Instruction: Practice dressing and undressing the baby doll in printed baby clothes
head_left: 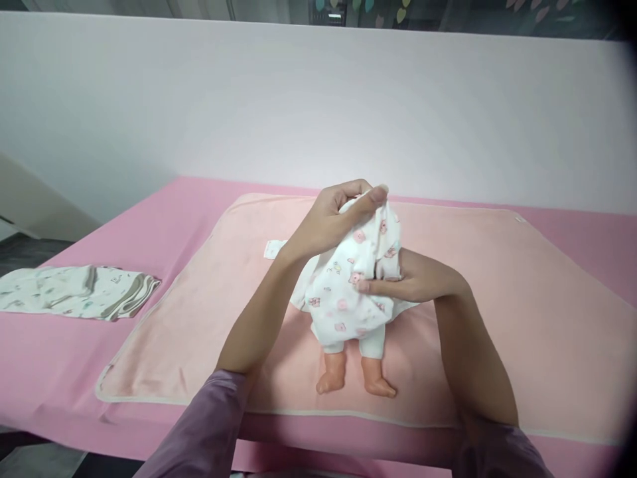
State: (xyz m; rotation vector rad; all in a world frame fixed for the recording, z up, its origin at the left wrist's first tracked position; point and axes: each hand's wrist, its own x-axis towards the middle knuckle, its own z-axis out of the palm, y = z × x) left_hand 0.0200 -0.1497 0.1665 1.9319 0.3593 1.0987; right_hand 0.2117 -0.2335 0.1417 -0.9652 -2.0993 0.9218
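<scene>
- White, pink-printed cloth makes up the baby garment (343, 292), which is bunched over the trunk and head of a baby doll (332, 375). The doll is sat upright near the middle of a peach mat (497, 299) on the pink tabletop (74, 358).
- Only the doll's lower legs and bare feet are shown; the head is hidden.
- The gathered top edge of the garment is pinched by the left hand (338, 219), closed and raised above the doll.
- The doll's side is clasped through the cloth by the right hand (415, 279), thumb in front.
- The garment seems to be worked over the head: the opening is best held wide and drawn straight, not sideways, while the trunk is braced against tipping.
- Folded printed cloths (74, 292) are laid well apart, at the left.
</scene>
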